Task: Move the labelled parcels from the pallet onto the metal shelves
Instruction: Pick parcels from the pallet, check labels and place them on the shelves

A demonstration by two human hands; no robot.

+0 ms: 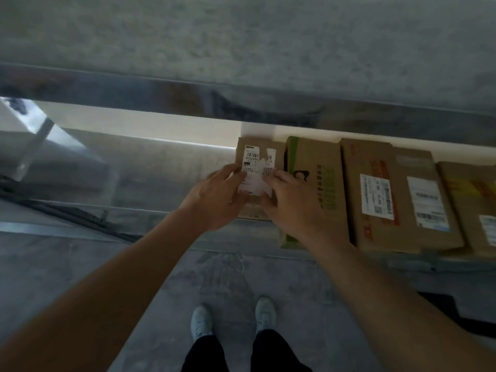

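A small brown parcel [255, 153] with a torn white barcode label lies on the lower metal shelf [161, 181], at the left end of a row of parcels. My left hand [214, 196] grips its left side, thumb on top near the label. On its right side my right hand [288, 204] holds it, fingers curled over the top. To the right lie a parcel with green print [319, 173], a larger labelled parcel [394, 194] and another parcel [475, 200] at the frame's edge. The pallet is out of view.
An upper metal shelf [241, 49] spans the top of the view, its front edge hanging over the lower one. The lower shelf's left part is bare metal. A shelf upright [32, 146] stands at left. My feet [233, 318] are on a grey floor.
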